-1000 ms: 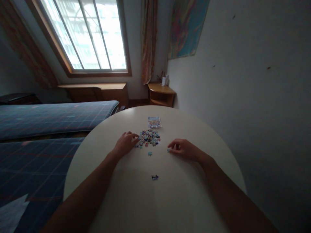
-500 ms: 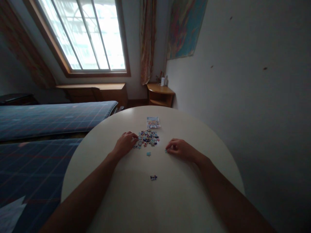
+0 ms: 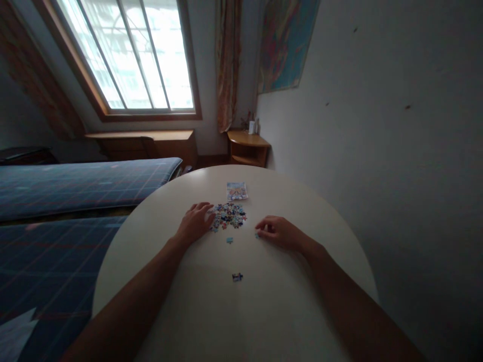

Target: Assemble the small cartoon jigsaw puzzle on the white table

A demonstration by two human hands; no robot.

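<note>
A heap of small jigsaw puzzle pieces in mixed colours lies on the round white table. My left hand rests at the heap's left edge, fingers apart and touching the pieces there. Right of the heap, my right hand is closed in a pinch, with a light blue puzzle piece at its thumb and fingertip. Between the hands lies a blue joined bit of puzzle. Closer to me is a dark, patterned bit of puzzle. Behind the heap lies a picture sheet or packet.
The round table stands near a white wall on the right. A bed with a blue checked mattress is to the left. At the back are a corner shelf, a desk and a window.
My left hand has shifted slightly, its fingers spreading a little at the heap's edge. My right hand stays nearly in place with the blue piece. The view has moved very slightly.
</note>
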